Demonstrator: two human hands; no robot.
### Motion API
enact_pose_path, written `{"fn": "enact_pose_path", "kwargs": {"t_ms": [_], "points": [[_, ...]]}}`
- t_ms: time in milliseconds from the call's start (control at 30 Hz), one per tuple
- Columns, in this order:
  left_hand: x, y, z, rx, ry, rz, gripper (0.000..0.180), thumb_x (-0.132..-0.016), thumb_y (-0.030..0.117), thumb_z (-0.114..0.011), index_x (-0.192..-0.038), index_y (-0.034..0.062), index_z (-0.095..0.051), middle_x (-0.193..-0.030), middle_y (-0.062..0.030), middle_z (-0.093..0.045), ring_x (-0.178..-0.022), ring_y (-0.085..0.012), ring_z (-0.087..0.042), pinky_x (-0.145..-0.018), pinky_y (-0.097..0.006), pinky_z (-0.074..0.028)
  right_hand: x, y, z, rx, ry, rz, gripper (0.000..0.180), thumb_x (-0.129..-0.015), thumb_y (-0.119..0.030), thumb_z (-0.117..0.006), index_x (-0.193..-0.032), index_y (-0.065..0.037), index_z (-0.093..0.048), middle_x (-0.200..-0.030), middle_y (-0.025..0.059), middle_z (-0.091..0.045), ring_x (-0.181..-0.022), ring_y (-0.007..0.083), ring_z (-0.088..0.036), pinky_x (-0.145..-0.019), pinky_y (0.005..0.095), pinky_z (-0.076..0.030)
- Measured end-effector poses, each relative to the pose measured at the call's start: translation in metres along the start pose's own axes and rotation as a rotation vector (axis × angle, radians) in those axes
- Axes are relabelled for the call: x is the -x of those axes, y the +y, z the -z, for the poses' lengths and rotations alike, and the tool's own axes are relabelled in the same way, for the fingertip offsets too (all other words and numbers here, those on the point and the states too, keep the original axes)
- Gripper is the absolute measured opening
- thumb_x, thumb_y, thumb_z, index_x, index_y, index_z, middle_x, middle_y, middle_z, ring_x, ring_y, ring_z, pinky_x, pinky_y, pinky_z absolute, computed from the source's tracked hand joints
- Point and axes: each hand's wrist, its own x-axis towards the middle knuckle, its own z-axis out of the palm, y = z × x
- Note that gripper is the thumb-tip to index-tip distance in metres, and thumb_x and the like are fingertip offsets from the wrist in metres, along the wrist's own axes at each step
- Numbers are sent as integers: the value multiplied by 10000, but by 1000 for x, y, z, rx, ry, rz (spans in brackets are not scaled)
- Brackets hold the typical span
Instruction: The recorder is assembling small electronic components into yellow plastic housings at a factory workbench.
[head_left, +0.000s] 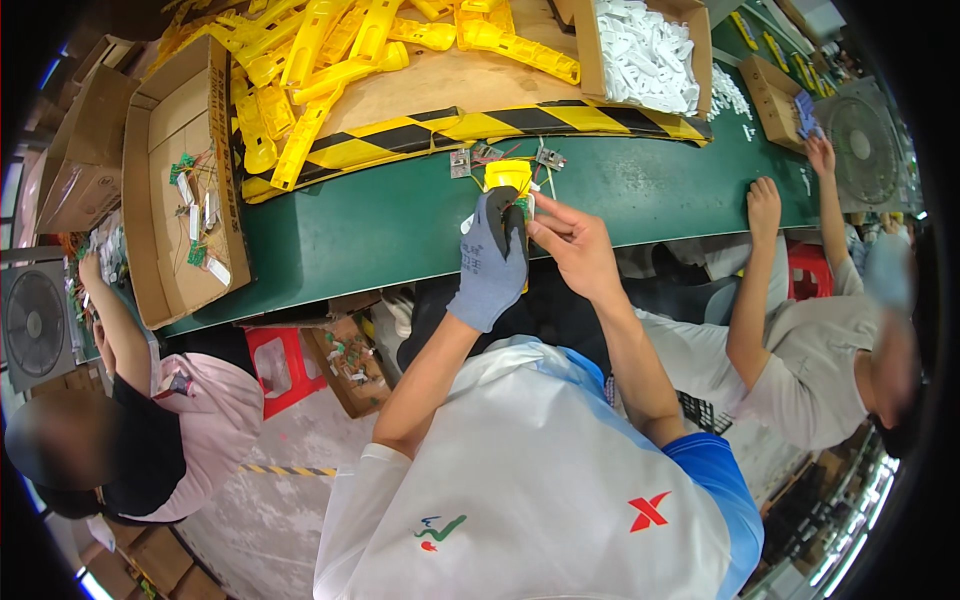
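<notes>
A: While the gloved left hand [492, 262] grips the yellow housing [508, 178] at the edge of the green tabletop [380, 225], how far along?

B: Midway, I judge. Bare right hand [570, 240] pinches a small wired part against it; three circuit boards [505, 157] wait just behind, unfitted.

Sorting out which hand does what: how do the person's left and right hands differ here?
The left hand wears a grey glove; the right hand is bare. The left wraps around the yellow part from below; the right pinches at its side with fingertips. Both work the same part over the green table.
</notes>
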Motion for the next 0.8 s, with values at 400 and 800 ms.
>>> {"fn": "enact_pose_path", "kwargs": {"t_ms": [400, 800], "points": [[-1, -6, 2, 13, -15, 54, 247, -900, 75, -536, -1129, -3, -488, -944, -211, -582, -829, -395, -598, -694, -439, -476, 0, 0, -5, 116, 7, 47, 369, -924, -53, -627, -1291, -21, -594, -1046, 142, -720, -885, 103, -649, -795, 261, -509], [5, 5, -3, -50, -71, -35, 241, -906, 56, -525, -1135, -16, -504, -1003, -214, -559, -886, -370, -580, -762, -429, -472, 11, -8, 1, 537, 15, 394, 510, -834, -17, -633, -1334, 12, -537, -937, 196, -668, -777, 320, -621, -784, 325, -509]]}}
